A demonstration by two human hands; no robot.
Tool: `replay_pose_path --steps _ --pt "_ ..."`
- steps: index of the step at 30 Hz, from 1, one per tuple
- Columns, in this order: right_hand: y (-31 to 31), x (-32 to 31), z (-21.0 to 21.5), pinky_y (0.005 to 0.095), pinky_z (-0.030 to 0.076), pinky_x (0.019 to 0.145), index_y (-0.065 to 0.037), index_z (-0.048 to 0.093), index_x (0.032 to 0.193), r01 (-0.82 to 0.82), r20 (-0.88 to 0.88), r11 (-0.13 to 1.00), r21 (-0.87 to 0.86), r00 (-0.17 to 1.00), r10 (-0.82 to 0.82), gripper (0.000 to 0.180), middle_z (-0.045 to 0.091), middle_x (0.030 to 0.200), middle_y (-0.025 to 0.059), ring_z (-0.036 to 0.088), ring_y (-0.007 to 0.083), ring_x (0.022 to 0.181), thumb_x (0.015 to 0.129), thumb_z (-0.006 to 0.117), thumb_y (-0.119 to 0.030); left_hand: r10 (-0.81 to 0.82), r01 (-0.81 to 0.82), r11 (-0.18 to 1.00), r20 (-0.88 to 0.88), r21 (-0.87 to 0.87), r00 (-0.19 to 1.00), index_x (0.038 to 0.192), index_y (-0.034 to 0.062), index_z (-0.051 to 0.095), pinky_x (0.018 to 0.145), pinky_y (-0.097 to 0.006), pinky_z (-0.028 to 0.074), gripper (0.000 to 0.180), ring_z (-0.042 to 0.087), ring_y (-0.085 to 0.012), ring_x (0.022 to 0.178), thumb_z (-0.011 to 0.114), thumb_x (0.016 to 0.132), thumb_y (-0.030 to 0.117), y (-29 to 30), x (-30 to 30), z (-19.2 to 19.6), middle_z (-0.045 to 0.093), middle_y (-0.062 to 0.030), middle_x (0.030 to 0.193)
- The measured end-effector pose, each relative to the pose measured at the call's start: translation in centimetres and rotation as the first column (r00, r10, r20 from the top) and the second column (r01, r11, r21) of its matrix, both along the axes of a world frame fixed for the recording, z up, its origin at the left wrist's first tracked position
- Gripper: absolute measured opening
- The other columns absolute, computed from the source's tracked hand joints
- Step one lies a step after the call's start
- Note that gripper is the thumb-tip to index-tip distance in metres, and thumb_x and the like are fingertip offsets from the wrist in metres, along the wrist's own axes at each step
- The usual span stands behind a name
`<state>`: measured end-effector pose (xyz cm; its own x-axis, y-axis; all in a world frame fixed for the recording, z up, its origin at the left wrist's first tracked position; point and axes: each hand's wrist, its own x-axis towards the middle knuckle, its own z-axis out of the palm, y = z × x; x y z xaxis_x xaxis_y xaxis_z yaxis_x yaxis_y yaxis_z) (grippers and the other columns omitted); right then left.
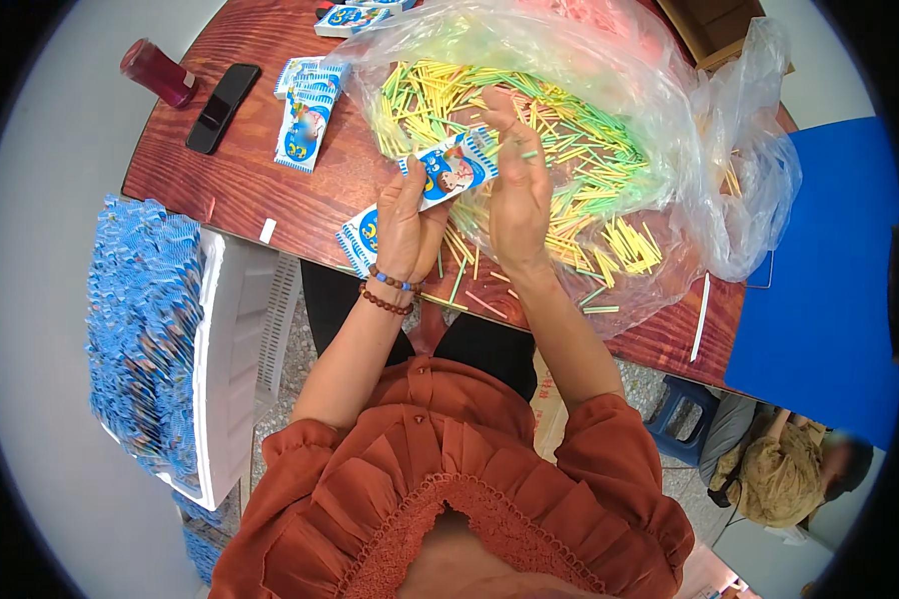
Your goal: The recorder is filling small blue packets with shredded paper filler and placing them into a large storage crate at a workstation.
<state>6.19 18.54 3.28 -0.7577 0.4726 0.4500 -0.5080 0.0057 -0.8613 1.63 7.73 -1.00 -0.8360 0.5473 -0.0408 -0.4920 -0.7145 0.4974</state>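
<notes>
likely light and slippery, the blue-and-white sachet (453,172), held in the left hand (407,222), is best pinched at its striped end (488,146); what is gripped by the right hand (519,205) cannot be told.

packet (454,175): blue-white, striped ends; sticks (624,245): yellow, green, pink; table (240,175): red-brown, wood-grained
</notes>
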Motion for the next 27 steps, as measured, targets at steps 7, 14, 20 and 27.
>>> replay_pose_path --steps 7,14,20,27 --pt "0.0 0.3 1.9 0.0399 0.019 0.115 0.001 0.036 0.143 -0.043 0.155 0.990 0.137 0.988 0.022 0.053 0.036 0.150 0.0179 0.029 0.0260 0.141 0.100 0.045 -0.030 -0.083 0.065 0.990 0.151 0.122 0.985 0.124 0.0031 0.055 0.099 -0.042 0.046 0.035 0.060 -0.0205 0.110 0.053 0.099 0.028 0.8 -0.6 -0.7 0.063 -0.0078 0.120" --pt "0.9 0.0 2.0 0.0396 0.030 0.110 -0.001 0.034 0.144 -0.123 0.293 0.902 0.414 0.956 -0.004 0.058 0.041 0.145 0.0193 0.039 0.0279 0.135 0.099 0.050 -0.033 -0.038 0.001 0.984 0.206 0.180 0.978 0.129 0.0075 0.052 0.101 -0.045 0.044 0.037 0.058 -0.0213 0.113 0.055 0.098 0.028 0.4 -1.2 -0.7 0.060 -0.0055 0.124" --pt "1.7 -0.5 2.0 0.0371 0.035 0.107 -0.001 0.055 0.128 0.003 0.128 0.649 0.761 0.980 -0.154 0.039 0.051 0.136 0.0167 0.048 0.0289 0.127 0.098 0.053 -0.026 0.004 -0.030 0.988 0.167 0.152 0.986 0.128 0.0037 0.051 0.100 -0.044 0.045 0.037 0.058 -0.0225 0.114 0.054 0.099 0.027 -0.4 -2.0 -0.8 0.061 -0.0087 0.124" --pt "6.7 -3.0 1.3 0.0335 0.048 0.088 -0.004 0.064 0.113 0.001 0.406 0.790 0.613 0.857 -0.316 0.025 0.064 0.112 0.0099 0.062 0.0212 0.102 0.094 0.054 -0.017 0.167 -0.171 0.985 0.106 0.030 0.980 0.118 -0.0060 0.055 0.093 -0.044 0.050 0.035 0.063 -0.0244 0.105 0.051 0.100 0.024 -3.7 -3.9 -1.5 0.064 -0.0144 0.116"
